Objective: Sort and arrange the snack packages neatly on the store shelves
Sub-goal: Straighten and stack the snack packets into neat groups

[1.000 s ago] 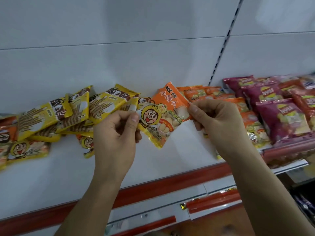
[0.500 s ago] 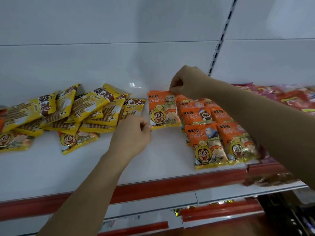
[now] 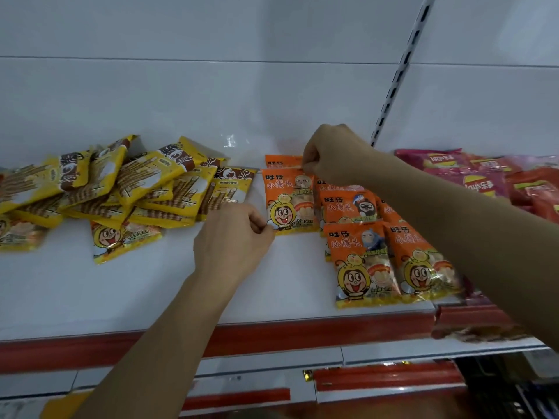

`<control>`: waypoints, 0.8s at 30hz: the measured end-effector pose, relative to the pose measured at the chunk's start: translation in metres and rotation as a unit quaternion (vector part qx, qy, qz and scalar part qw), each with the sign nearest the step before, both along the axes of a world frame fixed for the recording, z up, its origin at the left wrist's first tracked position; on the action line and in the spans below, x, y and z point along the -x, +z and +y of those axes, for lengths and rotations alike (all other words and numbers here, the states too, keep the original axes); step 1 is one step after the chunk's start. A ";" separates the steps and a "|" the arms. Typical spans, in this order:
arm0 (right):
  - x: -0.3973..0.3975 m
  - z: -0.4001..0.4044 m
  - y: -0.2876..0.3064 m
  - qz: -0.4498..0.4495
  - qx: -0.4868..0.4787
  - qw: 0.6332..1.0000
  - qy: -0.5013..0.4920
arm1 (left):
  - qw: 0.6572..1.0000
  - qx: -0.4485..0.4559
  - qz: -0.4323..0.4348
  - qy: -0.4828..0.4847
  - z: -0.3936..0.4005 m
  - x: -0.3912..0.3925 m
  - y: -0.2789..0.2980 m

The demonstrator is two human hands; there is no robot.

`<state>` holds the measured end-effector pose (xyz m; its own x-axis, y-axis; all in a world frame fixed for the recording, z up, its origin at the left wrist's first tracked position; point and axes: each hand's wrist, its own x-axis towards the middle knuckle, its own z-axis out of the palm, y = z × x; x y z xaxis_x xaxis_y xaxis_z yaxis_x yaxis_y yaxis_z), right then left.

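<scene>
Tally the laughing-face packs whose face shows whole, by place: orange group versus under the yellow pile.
Orange group: 3, namely the held pack, pinched by the left hand and right hand, the front-left pack and the front-right pack.
Under the yellow pile: 1, the half-covered pack.
Total: 4.

i see two bare forearms reaching in over the white shelf, no sleeves on either as far as the frame's lower edge. my left hand and right hand wear no gloves, rings, watch or bands. the nails are too small to tell.
</scene>
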<state>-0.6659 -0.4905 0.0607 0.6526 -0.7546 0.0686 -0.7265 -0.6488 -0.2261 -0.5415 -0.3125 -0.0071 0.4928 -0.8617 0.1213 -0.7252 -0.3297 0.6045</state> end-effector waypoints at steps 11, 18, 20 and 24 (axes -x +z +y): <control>-0.010 0.019 0.015 0.029 0.000 1.000 0.007 | 0.994 0.044 -0.074 -0.063 0.020 -0.026 0.011; -0.073 0.097 0.042 -0.146 -0.024 0.985 0.093 | 0.980 0.129 -0.140 -0.061 0.059 -0.097 0.032; -0.094 0.116 0.035 -0.158 -0.042 0.981 0.100 | 0.982 0.133 -0.135 -0.006 0.074 -0.124 0.034; -0.133 0.149 0.011 -0.216 -0.063 0.969 0.103 | 0.981 0.128 -0.126 0.075 0.109 -0.186 0.031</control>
